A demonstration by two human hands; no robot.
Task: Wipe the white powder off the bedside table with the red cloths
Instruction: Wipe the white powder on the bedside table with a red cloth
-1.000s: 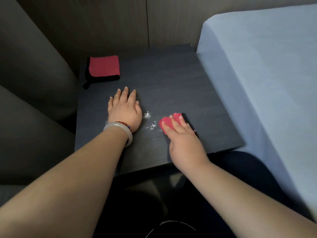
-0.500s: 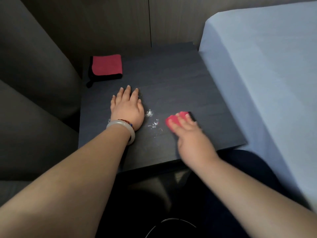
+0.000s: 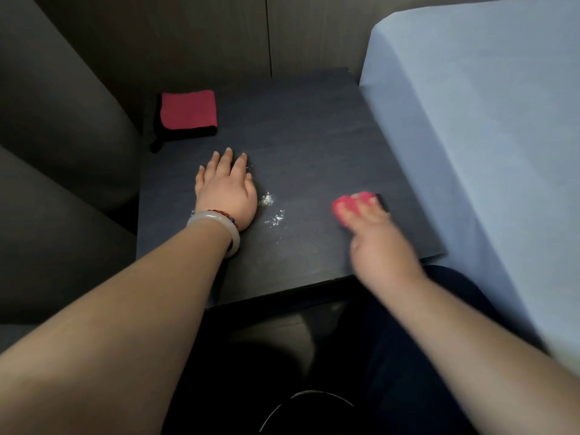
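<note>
Lying folded at the far left corner of the desk [image 3: 314, 136], a spare red cloth [image 3: 188, 111] is left untouched. The left hand [image 3: 226, 193] is pressed flat, its grip open and empty. White powder [image 3: 273, 211] lies just beside it, left of the right hand [image 3: 376, 243], whose grip is closed on a red cloth [image 3: 345, 204]. No containers are seen.

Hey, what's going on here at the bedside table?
A person is wiping a dark wooden bedside table. The right hand presses a bunched red cloth onto the tabletop near the bed-side edge, blurred with motion. The left hand lies flat on the table, a pale bangle on its wrist. Small patches of white powder lie between the hands, not yet wiped. A second folded red cloth with black trim sits unused at the far left corner.
</note>
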